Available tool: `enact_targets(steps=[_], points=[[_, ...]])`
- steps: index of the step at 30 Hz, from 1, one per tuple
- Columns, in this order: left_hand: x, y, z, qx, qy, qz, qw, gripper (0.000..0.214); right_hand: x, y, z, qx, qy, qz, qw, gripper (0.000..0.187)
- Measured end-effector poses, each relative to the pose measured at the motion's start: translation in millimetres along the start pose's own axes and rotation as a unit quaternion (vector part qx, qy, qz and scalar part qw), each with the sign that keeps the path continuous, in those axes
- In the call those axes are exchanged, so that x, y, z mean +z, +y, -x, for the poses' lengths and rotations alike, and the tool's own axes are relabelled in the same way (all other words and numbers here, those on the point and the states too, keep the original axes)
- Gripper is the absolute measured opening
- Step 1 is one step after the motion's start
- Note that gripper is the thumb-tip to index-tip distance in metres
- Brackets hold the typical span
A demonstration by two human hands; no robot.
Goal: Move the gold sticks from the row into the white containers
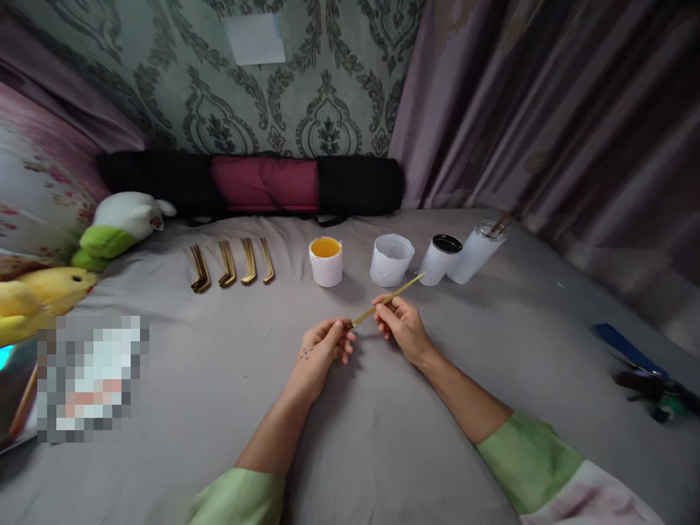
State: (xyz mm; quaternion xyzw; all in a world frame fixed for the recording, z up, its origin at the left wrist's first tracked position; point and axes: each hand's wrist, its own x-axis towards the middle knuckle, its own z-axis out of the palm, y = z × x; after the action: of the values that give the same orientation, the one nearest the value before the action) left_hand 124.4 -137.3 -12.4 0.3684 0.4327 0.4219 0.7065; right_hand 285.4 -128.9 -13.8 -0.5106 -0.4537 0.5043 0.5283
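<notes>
A thin gold-coloured strip [398, 290] slants across the middle, its narrow free end pointing up and right toward the white cups. My left hand [324, 348] pinches the lower end between thumb and fingers. Farther along, my right hand [402, 326] grips the strip, fingers closed around it. Both hands are above the grey sheet. Similar gold strips, bent at the near end, lie in several groups at the left, among them a thick bundle [200, 273] and a smaller one [267, 262].
Behind my hands stand a white cup with yellow-orange contents [327, 268], a translucent cup [391, 266], a black-topped cup [437, 264] and a taller container [475, 255] holding brown sticks. Plush toys [112, 230] lie left. A dark rolled bag [262, 184] lines the back. Blue-and-black objects [628, 350] lie right.
</notes>
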Motion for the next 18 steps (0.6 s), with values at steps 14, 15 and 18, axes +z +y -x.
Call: enact_targets(steps=[14, 15, 18], points=[[0.6, 4.7, 2.8, -0.09, -0.033, 0.092, 0.991, 0.025, -0.4, -2.5, 1.7, 0.009, -0.003, 0.011, 1.0, 0.023], [0.6, 5.2, 3.1, -0.095, -0.034, 0.095, 0.99, 0.024, -0.5, -2.4, 1.7, 0.008, -0.002, 0.012, 1.0, 0.023], [0.8, 6.4, 3.5, -0.109, -0.031, 0.099, 0.989, 0.023, -0.7, -2.2, 1.9, 0.005, -0.001, 0.017, 1.0, 0.023]])
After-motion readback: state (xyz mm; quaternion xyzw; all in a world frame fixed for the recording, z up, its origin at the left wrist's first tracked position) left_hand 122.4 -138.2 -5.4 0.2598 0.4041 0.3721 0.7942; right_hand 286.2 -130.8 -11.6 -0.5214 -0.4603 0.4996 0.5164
